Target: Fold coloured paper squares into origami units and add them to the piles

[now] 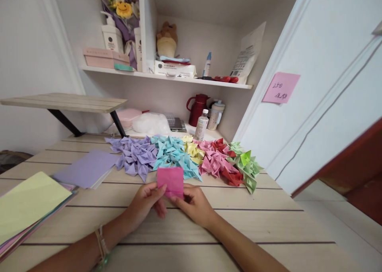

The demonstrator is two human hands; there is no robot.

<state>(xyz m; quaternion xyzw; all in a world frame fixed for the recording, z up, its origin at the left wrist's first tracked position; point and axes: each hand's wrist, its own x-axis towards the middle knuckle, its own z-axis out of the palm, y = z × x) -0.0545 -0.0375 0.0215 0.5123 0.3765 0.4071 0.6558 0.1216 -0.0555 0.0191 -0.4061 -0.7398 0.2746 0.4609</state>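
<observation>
A folded pink paper square [170, 180] stands upright just above the wooden table [268, 220], pinched between both my hands. My left hand [146, 202] grips its lower left edge with thumb and fingers closed. My right hand [193, 204] holds its lower right edge the same way. Behind the paper lies a row of folded origami pieces: purple [135, 154], light blue [173, 152], yellow [192, 149], pink [213, 162], red [231, 176] and green [246, 164].
A stack of purple sheets [86, 168] and a yellow-topped stack of paper [26, 200] lie at the left. A small raised shelf [62, 101], red jug [197, 106], small bottle [202, 124] and white shelf [167, 79] stand behind. A white door with pink note [280, 87] is at right.
</observation>
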